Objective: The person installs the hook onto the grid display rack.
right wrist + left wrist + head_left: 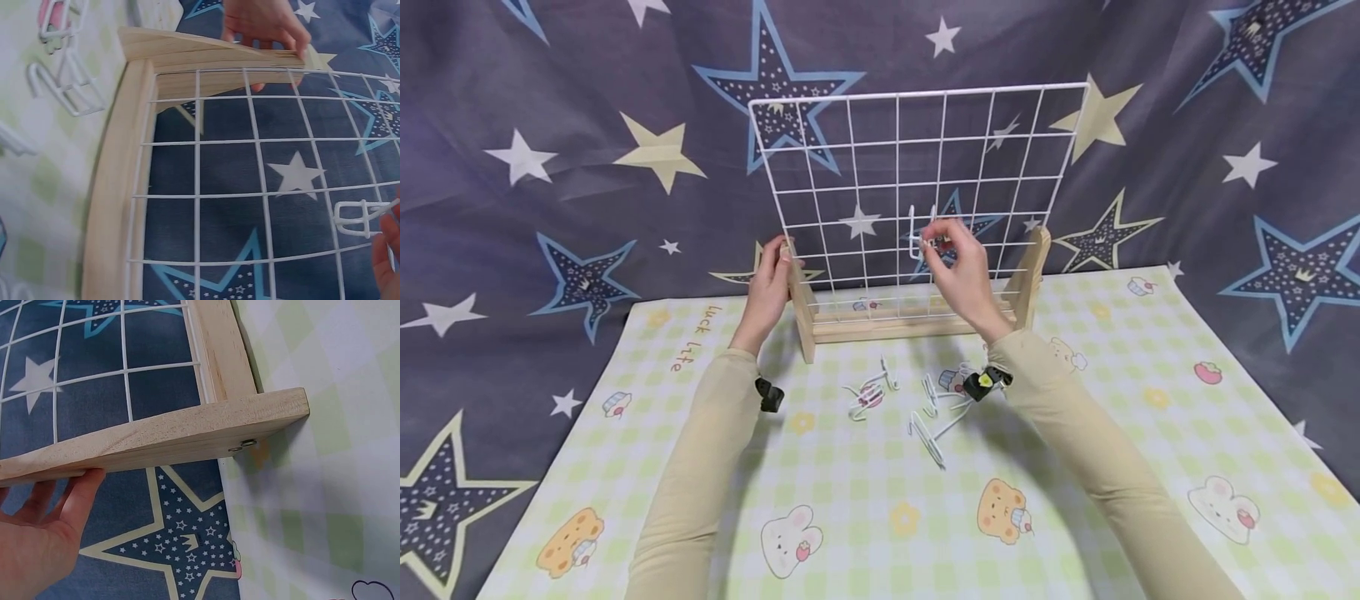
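Note:
A white wire grid panel (897,158) stands upright in a wooden stand (917,332) on the table. My left hand (766,287) grips the top of the stand's left side piece (187,428), fingers wrapped around its edge. Between thumb and fingertips, my right hand (961,273) pinches a white wire hook (913,237) against the grid, right of its centre and below mid-height. The right wrist view has the hook's frame (336,217) overlapping the grid wires, with its arm running into the right fingers (389,240).
Several loose white wire hooks (928,437) lie on the checked tablecloth (865,467) in front of the stand, some close under the right wrist. A dark star-patterned cloth (587,200) hangs behind the grid. The stand's right side piece (1033,275) is beyond the right hand.

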`<state>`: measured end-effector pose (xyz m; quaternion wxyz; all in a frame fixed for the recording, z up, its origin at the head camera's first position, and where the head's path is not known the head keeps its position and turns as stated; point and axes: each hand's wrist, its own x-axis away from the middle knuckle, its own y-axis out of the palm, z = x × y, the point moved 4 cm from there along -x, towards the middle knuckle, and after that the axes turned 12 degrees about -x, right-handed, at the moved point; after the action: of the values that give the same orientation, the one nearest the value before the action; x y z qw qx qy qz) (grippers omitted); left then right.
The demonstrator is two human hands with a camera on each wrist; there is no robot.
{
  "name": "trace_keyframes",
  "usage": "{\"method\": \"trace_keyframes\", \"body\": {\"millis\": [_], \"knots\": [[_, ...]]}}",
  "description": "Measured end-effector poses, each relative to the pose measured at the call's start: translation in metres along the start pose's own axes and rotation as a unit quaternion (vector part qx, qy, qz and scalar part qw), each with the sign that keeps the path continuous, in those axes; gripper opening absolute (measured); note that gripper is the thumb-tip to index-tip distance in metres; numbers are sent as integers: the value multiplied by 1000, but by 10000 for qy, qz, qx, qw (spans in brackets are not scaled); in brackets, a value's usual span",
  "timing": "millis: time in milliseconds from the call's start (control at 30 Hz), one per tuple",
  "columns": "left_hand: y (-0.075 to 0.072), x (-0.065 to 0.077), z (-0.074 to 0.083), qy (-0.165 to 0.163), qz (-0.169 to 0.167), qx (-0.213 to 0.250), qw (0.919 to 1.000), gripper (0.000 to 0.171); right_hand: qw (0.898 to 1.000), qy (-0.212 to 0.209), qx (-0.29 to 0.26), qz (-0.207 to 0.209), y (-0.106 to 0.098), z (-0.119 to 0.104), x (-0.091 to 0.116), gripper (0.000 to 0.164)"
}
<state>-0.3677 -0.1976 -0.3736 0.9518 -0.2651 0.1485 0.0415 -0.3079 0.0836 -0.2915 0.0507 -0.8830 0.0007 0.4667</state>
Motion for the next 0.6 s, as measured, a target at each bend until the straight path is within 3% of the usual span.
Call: {"method": "trace_keyframes", "body": {"millis": [400,500,600], "knots": [[2,0,0,32,-25,120,9999,47,9992,147,-114,-366,6,8,16,16],[2,0,0,18,-27,160,9999,48,9981,382,-200,-440,6,11,20,18],[2,0,-1,-14,-45,205,9998,48,9927,882,-720,-407,3,15,26,18]]}}
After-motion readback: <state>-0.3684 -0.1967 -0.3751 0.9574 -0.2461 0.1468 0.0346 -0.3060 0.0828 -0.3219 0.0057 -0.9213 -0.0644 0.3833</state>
